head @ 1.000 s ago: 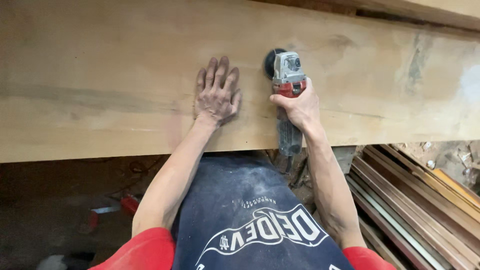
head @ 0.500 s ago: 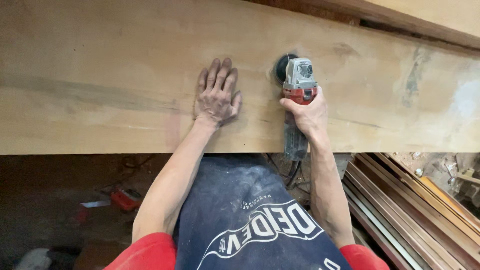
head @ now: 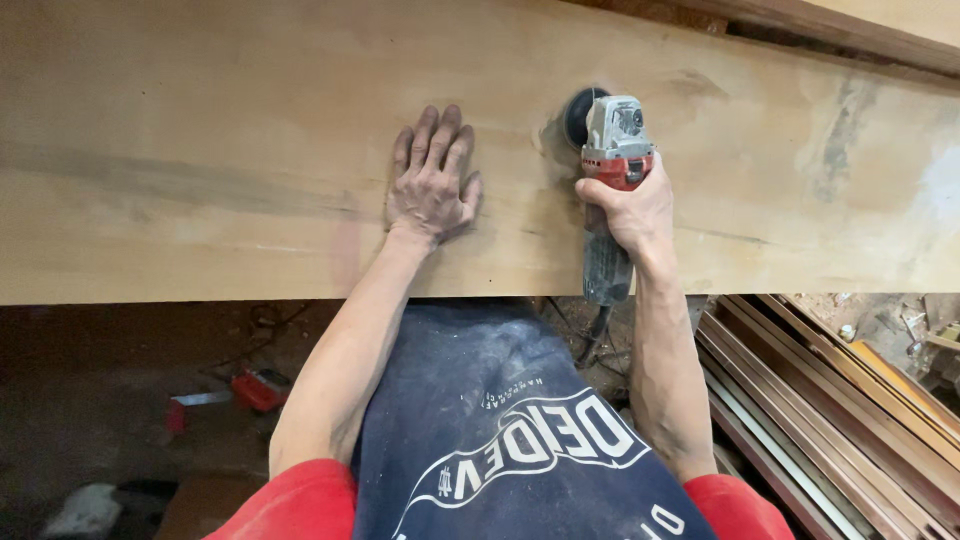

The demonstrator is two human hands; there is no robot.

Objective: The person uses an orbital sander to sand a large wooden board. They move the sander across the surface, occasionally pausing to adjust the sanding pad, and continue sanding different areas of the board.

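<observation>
A wide pale wooden plank [head: 200,150] lies across the view in front of me. My left hand [head: 431,185] rests flat on it, palm down, fingers close together and pointing away. My right hand [head: 628,208] grips the body of a grey and red angle grinder [head: 612,160]. Its black disc [head: 579,115] sits on the plank at the tool's far end, just right of my left hand. The grinder's dark cable [head: 594,335] hangs below the plank's near edge.
A stack of long wooden strips [head: 810,400] lies on the floor at the lower right. A small red tool [head: 258,388] lies on the dark floor at the lower left. Another board [head: 870,25] runs along the top right.
My right hand has slid the grinder to the right along the plank. My left hand has stayed flat in about the same place.
</observation>
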